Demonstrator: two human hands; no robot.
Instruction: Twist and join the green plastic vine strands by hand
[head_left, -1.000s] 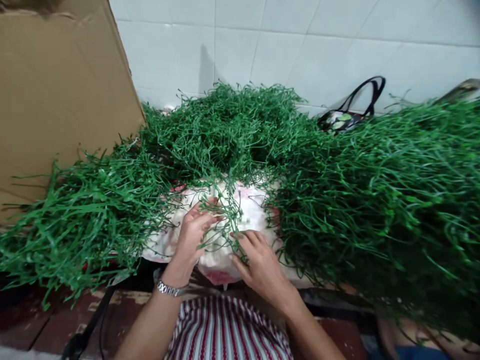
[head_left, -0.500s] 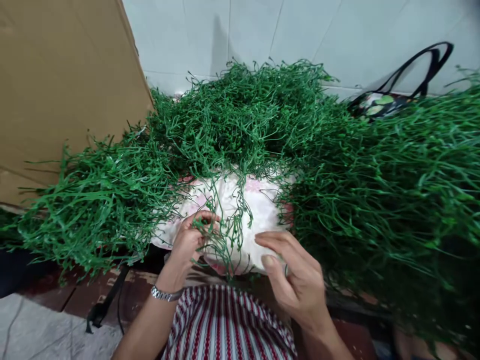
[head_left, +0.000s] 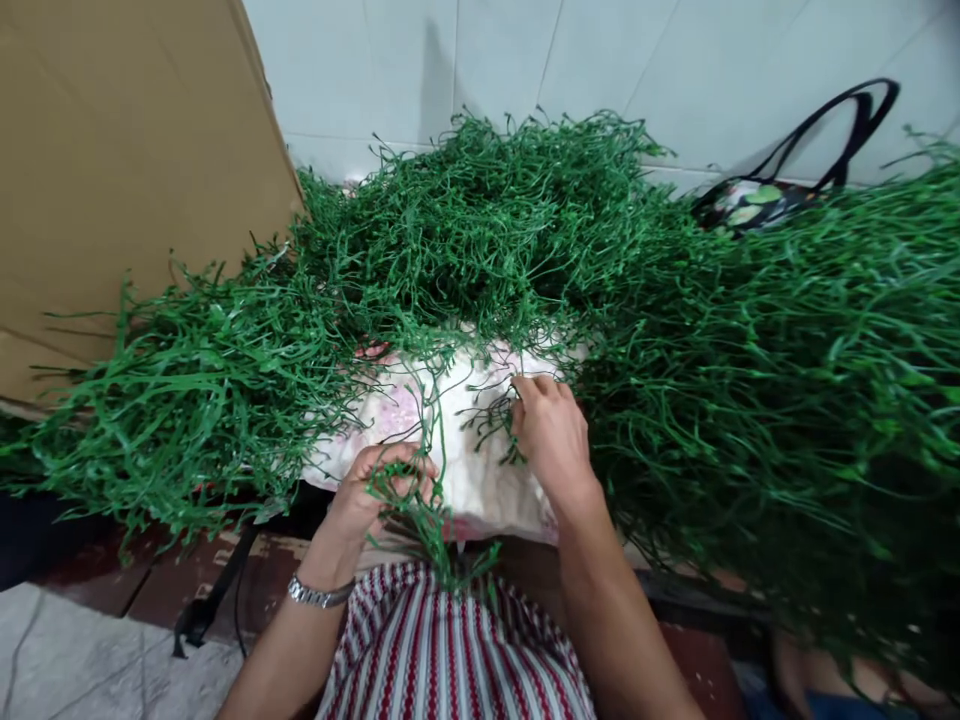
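Observation:
A small bunch of thin green stems (head_left: 420,510) hangs from my left hand (head_left: 379,485), whose fingers are closed around it just above my lap. My right hand (head_left: 551,430) is pinched on a few dark green stems (head_left: 491,415) over the white and pink cloth (head_left: 469,480). Its fingertips are partly hidden by the hand itself. Behind the cloth lies a large heap of green stems (head_left: 480,220), with another heap (head_left: 210,400) to the left and a broad one (head_left: 765,400) to the right.
A tall cardboard sheet (head_left: 135,150) stands at the left. The white tiled wall (head_left: 495,60) is at the back. A dark bag with black handles (head_left: 757,203) rests behind the right heap. A black strap (head_left: 214,595) hangs at the front left edge.
My right hand has moved up and away from me over the cloth and closed on stems. The bunch in my left hand has come slightly lower and nearer my lap.

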